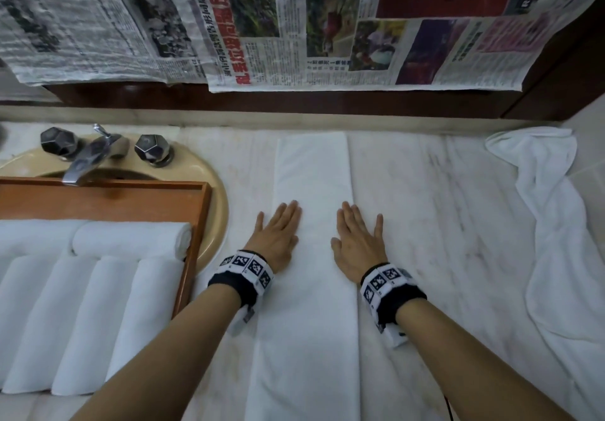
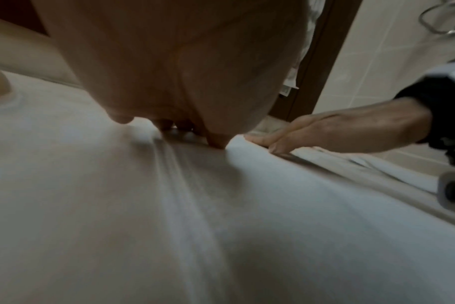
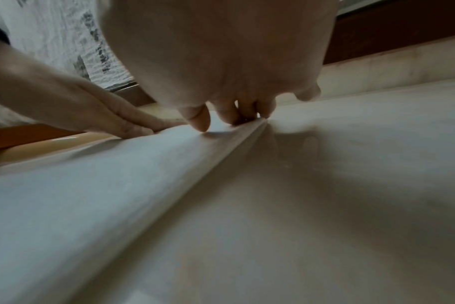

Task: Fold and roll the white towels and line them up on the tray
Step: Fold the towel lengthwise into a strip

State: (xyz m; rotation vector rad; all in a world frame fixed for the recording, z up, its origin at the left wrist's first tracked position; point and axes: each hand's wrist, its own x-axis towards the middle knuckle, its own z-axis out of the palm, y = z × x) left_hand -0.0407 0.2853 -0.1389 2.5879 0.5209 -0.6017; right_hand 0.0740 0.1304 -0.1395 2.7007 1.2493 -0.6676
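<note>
Both arms are bare to the wrist. A black band [image 1: 240, 281] is worn on the left wrist and another [image 1: 391, 293] on the right, each wrapped with a white strip printed with square black markers. A small white camera block [image 1: 394, 335] is strapped beneath the right band.

Folded towel [image 1: 311, 257] under both hands: white cloth, matt, fine short nap, smooth and flat. Rolled towels [image 1: 98, 316] left of the left hand [image 1: 278, 240]: same matt white cloth. Tray [image 1: 193, 240] holding them: orange-brown wood, smooth, slight sheen. Worktop [image 1: 425, 224] right of the right hand [image 1: 357, 244]: pale marble-look stone, grey veining, smooth, low gloss. Loose towel [image 1: 550, 224] far right: white cloth, crumpled. Basin [image 1: 212, 217] beyond the tray: beige, glossy. Tap and knobs [image 1: 95, 152]: dark polished metal, faceted. Wall sheets [image 1: 294, 28] ahead: newsprint paper, matt, wrinkled. Wristbands [image 1: 386, 286]: black fabric, printed white tags.
</note>
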